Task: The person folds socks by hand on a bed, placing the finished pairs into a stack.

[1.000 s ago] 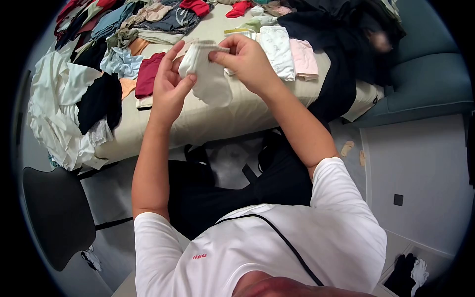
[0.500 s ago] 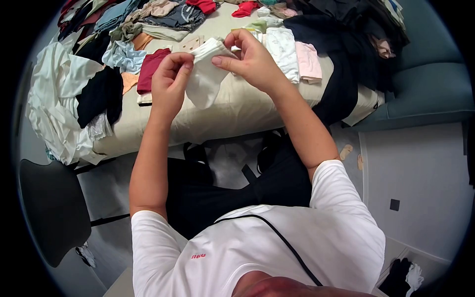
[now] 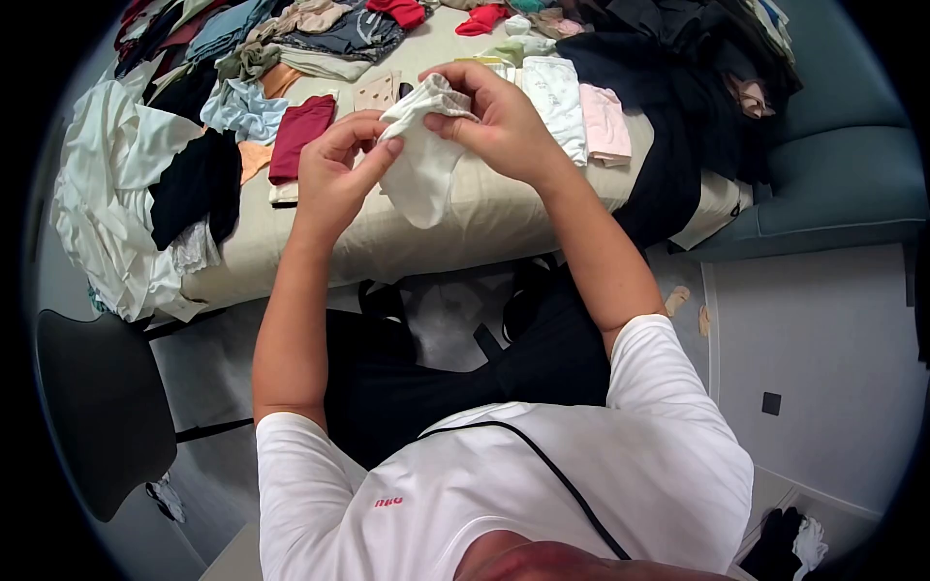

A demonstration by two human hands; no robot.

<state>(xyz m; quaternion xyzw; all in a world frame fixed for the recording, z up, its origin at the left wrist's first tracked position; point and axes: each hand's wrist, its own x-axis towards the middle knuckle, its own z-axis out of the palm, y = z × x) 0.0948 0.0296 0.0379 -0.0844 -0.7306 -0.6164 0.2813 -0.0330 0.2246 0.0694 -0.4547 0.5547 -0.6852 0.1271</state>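
Observation:
A white sock [image 3: 422, 174] hangs toe down between my hands, above the front edge of the beige bed [image 3: 320, 254]. My left hand [image 3: 339, 167] pinches the left side of its cuff between thumb and fingers. On the other side, my right hand [image 3: 499, 121] grips the cuff, with the thumb on the near face and the fingers behind. Near my left hand lies a folded dark red cloth [image 3: 299, 138]. Beyond the sock is a beige dotted cloth [image 3: 376, 92]. Folded white cloth [image 3: 553, 108] and pink cloth [image 3: 604, 122] lie right of my right hand.
White fabric [image 3: 116, 194] and a black garment [image 3: 197, 187] drape over the bed's left end. Dark clothes [image 3: 668, 107] pile up at right, beside a teal sofa [image 3: 843, 184]. A black chair [image 3: 102, 416] stands at lower left. Clothing heaps cover the far side.
The sock has shifted slightly right and nearer to me. My right fingers have curled further around its cuff, and my left hand has moved a little lower along its side.

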